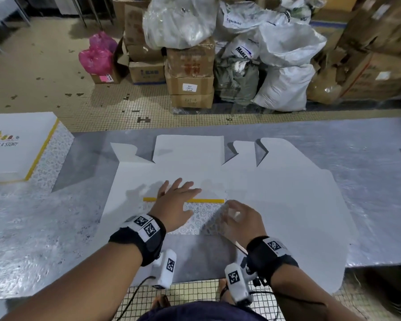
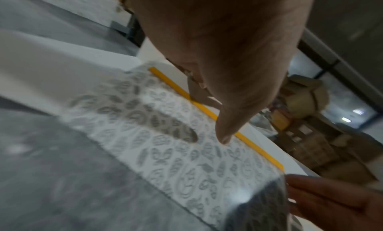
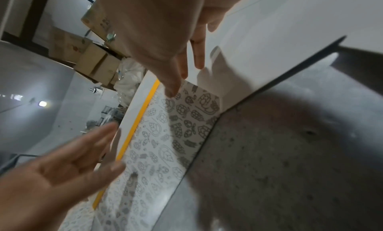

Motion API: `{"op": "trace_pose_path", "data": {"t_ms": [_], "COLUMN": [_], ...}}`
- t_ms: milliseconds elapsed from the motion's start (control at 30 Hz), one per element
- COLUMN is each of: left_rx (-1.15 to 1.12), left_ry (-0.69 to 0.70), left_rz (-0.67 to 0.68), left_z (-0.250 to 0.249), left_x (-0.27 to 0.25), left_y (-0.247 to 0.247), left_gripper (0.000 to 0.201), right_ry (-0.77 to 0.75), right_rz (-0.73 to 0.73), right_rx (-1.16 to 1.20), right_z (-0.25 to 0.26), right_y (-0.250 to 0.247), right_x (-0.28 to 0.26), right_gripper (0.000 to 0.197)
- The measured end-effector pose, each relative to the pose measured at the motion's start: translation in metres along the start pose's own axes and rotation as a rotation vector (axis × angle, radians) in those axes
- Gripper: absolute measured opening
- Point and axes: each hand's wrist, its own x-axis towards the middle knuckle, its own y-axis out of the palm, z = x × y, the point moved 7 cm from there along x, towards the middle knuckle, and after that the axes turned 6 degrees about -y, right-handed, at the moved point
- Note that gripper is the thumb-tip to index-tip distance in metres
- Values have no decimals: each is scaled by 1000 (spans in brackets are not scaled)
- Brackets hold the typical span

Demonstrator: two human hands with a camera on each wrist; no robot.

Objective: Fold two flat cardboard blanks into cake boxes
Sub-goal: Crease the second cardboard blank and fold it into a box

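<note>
A large white cardboard blank (image 1: 276, 205) lies flat on the silver table (image 1: 33, 228). Its near flap (image 1: 195, 218), printed with grey doodles and edged by a yellow stripe (image 1: 213, 201), is folded over onto the blank. My left hand (image 1: 176, 200) lies open across the stripe, fingers spread on the white panel; the left wrist view shows its thumb (image 2: 223, 136) just over the printed flap (image 2: 165, 152). My right hand (image 1: 241, 221) holds the small printed side tab (image 1: 214, 220) raised at the flap's right end, thumb (image 3: 172, 87) on its printed face (image 3: 192, 116), fingers (image 3: 199, 57) behind it.
A finished white cake box (image 1: 16, 149) with a yellow edge stands at the table's left. Beyond the far edge, cartons (image 1: 190, 72), white sacks (image 1: 285, 86) and a pink bag (image 1: 95, 54) crowd the tiled floor. The blank overhangs the table's near edge on the right.
</note>
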Motion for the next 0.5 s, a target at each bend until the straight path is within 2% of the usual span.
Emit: {"op": "trace_pose_path", "data": {"t_ms": [100,267,367,500], "left_rx": [35,-60,-99,-114], "left_ry": [91,184,193,149], "left_rz": [25,57,82,29], "left_z": [-32,-70,-83,-85], "left_x": [11,23,26,29], "left_y": [-4,-3,2,-1], "left_gripper": [57,47,39,26], "right_ry": [12,-52,-57,-22], "right_rz": [-25,-32,-42,-65], "right_rx": [84,145,225,324], "right_z": [-2,-1,-2,-2], "right_y": [-5,-4,-2,4], "right_x": [-5,-8,-11,-14], "right_gripper": [28,13,15,17]}}
